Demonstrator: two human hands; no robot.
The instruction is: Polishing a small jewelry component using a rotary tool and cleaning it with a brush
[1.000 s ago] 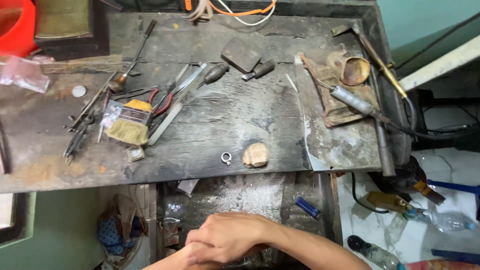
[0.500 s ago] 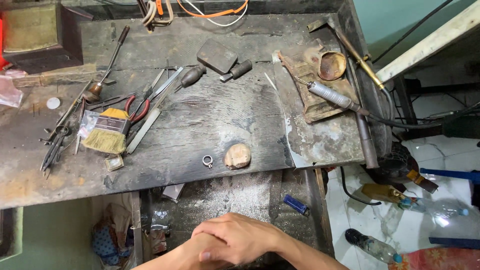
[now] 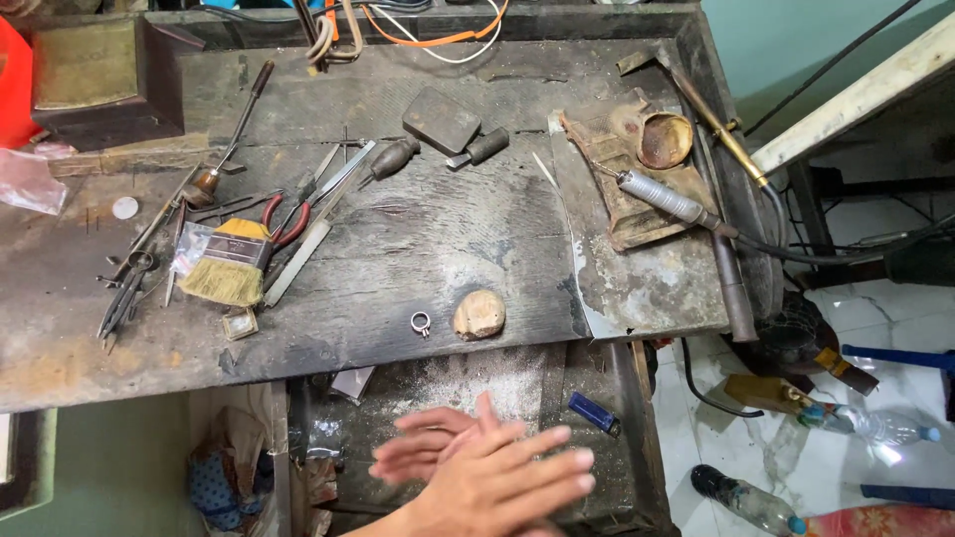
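Below the bench edge, over the open drawer (image 3: 557,398) dusted with pale filings, we hold both hands flat against each other, fingers straight and spread, nothing in them. Our right hand (image 3: 497,482) lies on top, palm down; our left hand (image 3: 423,455) shows beneath it, only its fingers visible, blurred by motion.

Nearest things: a blue lighter (image 3: 595,413) lying in the drawer just right of the fingertips, apart from them. On the bench (image 3: 418,249) above, a small ring (image 3: 421,322) sits near the front edge, just beside a rounded tan lump (image 3: 479,314); the two are close but we cannot tell if they touch.

Further left on the bench: a yellow-bristled brush (image 3: 229,264), red-handled pliers (image 3: 284,221), a flat file (image 3: 298,261), tweezers (image 3: 124,293). At the right, a worn block (image 3: 637,204) carries a shallow round dish (image 3: 665,140) and a rotary handpiece (image 3: 662,202) with its cable running off the bench. Plastic bottles (image 3: 865,423) lie on the tiled floor at the right.
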